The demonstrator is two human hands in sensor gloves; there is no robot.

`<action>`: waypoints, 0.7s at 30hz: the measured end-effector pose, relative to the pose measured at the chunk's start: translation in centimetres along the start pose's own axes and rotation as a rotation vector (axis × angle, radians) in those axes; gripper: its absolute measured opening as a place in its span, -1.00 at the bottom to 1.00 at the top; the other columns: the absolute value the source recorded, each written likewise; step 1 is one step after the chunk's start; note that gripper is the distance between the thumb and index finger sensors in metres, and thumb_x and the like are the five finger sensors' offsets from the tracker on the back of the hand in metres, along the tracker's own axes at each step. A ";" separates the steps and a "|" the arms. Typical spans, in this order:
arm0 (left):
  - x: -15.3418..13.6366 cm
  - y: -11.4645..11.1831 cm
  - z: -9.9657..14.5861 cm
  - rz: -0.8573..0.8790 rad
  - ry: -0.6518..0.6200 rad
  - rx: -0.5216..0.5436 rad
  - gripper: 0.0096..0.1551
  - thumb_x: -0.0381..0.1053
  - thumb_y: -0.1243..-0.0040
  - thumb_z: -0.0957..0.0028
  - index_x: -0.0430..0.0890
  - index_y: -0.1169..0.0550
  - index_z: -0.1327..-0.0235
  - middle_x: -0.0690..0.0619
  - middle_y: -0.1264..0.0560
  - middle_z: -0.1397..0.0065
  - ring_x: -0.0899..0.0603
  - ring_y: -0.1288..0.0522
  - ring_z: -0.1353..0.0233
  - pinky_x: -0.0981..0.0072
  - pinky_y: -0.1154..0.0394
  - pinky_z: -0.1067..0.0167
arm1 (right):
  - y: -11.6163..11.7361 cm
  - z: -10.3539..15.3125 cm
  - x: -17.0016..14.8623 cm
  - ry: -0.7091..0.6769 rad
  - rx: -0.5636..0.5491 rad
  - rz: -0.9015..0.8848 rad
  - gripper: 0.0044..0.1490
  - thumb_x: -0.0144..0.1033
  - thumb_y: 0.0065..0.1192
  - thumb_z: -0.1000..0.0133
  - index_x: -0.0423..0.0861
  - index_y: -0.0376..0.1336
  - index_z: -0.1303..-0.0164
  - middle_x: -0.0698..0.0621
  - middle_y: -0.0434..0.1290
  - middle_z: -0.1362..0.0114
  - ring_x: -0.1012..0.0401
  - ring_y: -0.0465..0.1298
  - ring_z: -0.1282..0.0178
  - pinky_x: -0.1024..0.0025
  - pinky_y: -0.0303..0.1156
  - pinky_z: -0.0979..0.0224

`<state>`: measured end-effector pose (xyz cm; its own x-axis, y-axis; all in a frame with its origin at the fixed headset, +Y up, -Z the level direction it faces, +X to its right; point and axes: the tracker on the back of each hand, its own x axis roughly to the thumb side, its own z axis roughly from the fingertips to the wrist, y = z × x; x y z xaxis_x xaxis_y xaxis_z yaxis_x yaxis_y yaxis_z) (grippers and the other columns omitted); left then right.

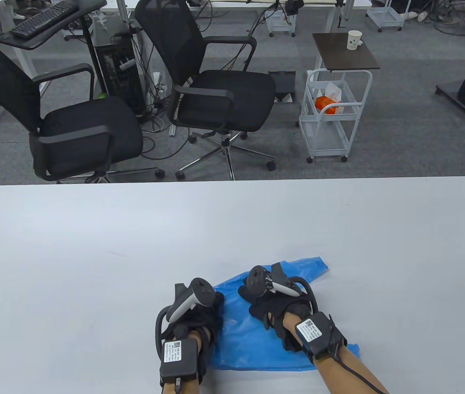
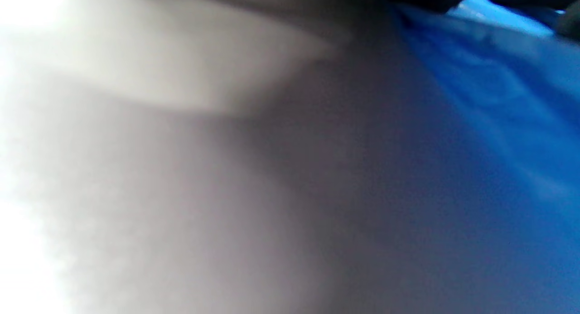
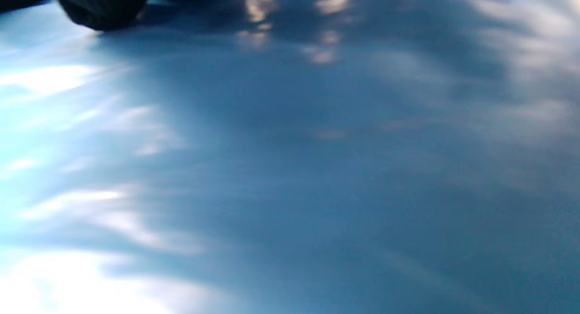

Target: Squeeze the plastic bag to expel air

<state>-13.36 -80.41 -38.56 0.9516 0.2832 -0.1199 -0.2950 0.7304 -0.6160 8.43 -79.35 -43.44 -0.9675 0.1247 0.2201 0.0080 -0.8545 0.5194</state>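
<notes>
In the table view, your blue plastic bag (image 1: 253,332) lies flat on the white table (image 1: 134,246) near its front edge, one end trailing off toward the far right. Your left hand (image 1: 193,318) rests on the bag's left edge and your right hand (image 1: 275,305) lies on top of its middle. The trackers cover both hands, so you cannot tell from here whether the fingers are spread or curled. Beyond the table stand two black office chairs (image 1: 212,98), a white wire cart (image 1: 331,119) holding an orange box (image 1: 326,103), and a small dark side table (image 1: 345,51) with a paper cup (image 1: 354,40) on it, all well apart from your work.

In the left wrist view, the picture is blurred: pale table surface on the left, blue bag (image 2: 498,101) on the right, a dark glove edge at the top.

In the right wrist view, the bag (image 3: 290,169) fills nearly everything, glossy with light streaks. One dark gloved fingertip (image 3: 102,8) touches the plastic at the top left.
</notes>
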 end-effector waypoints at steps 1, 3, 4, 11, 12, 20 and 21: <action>0.0 0.0 0.0 0.001 0.000 -0.002 -0.21 0.16 0.07 0.08 0.41 0.11 -0.34 0.39 0.32 -0.52 0.04 0.46 -0.58 -0.13 0.44 -0.46 | -0.1 0.1 -1.2 0.020 -0.001 -0.015 -0.22 0.13 -0.02 0.04 0.58 -0.20 -0.34 0.56 -0.35 -0.64 0.35 -0.37 -0.77 0.00 -0.46 -0.75; 0.0 0.0 0.0 0.005 0.000 -0.003 -0.22 0.18 0.08 0.09 0.43 0.11 -0.32 0.41 0.33 -0.52 0.04 0.47 -0.57 -0.15 0.44 -0.44 | -0.2 0.3 -2.8 0.047 -0.005 -0.023 -0.22 0.14 -0.02 0.04 0.59 -0.20 -0.33 0.57 -0.35 -0.64 0.35 -0.37 -0.77 -0.01 -0.46 -0.75; 0.0 0.0 0.0 0.007 -0.001 -0.003 -0.21 0.16 0.07 0.08 0.41 0.11 -0.34 0.40 0.33 -0.52 0.05 0.47 -0.58 -0.13 0.44 -0.46 | -0.3 0.4 -3.5 0.059 -0.007 -0.030 -0.23 0.14 -0.02 0.04 0.59 -0.20 -0.33 0.57 -0.35 -0.64 0.35 -0.37 -0.77 -0.01 -0.46 -0.75; -0.1 0.0 0.0 0.014 -0.001 -0.004 -0.22 0.15 0.06 0.08 0.41 0.11 -0.34 0.40 0.33 -0.52 0.05 0.47 -0.58 -0.13 0.45 -0.46 | -0.3 1.3 -8.2 0.136 -0.008 -0.103 -0.23 0.15 -0.03 0.04 0.59 -0.21 -0.34 0.57 -0.35 -0.64 0.32 -0.40 -0.76 -0.02 -0.46 -0.74; -0.1 0.0 -0.1 0.015 -0.001 -0.004 -0.22 0.15 0.06 0.08 0.41 0.11 -0.34 0.40 0.33 -0.52 0.05 0.47 -0.57 -0.13 0.45 -0.45 | -0.2 1.3 -8.5 0.139 -0.009 -0.110 -0.23 0.15 -0.04 0.04 0.59 -0.21 -0.34 0.57 -0.35 -0.64 0.33 -0.40 -0.76 -0.02 -0.45 -0.74; -0.2 0.0 -0.1 0.020 -0.001 -0.003 -0.22 0.15 0.07 0.08 0.41 0.11 -0.34 0.40 0.33 -0.52 0.05 0.47 -0.57 -0.12 0.46 -0.46 | -0.6 2.1 -12.5 0.279 -0.039 -0.161 -0.20 0.17 -0.05 0.04 0.51 -0.21 -0.38 0.47 -0.35 -0.66 0.41 -0.35 -0.75 -0.03 -0.43 -0.74; -0.3 0.0 -0.1 0.020 -0.001 -0.004 -0.22 0.15 0.07 0.08 0.41 0.11 -0.34 0.40 0.33 -0.52 0.05 0.47 -0.58 -0.12 0.45 -0.45 | -0.6 2.2 -13.2 0.313 -0.054 -0.140 -0.19 0.17 -0.05 0.04 0.49 -0.23 -0.39 0.45 -0.35 -0.66 0.39 -0.34 -0.75 -0.03 -0.41 -0.74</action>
<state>-13.61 -80.51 -38.63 0.9454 0.2982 -0.1314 -0.3134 0.7219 -0.6169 21.71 -79.34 -44.84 -0.9890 0.0888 -0.1186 -0.1354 -0.8666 0.4802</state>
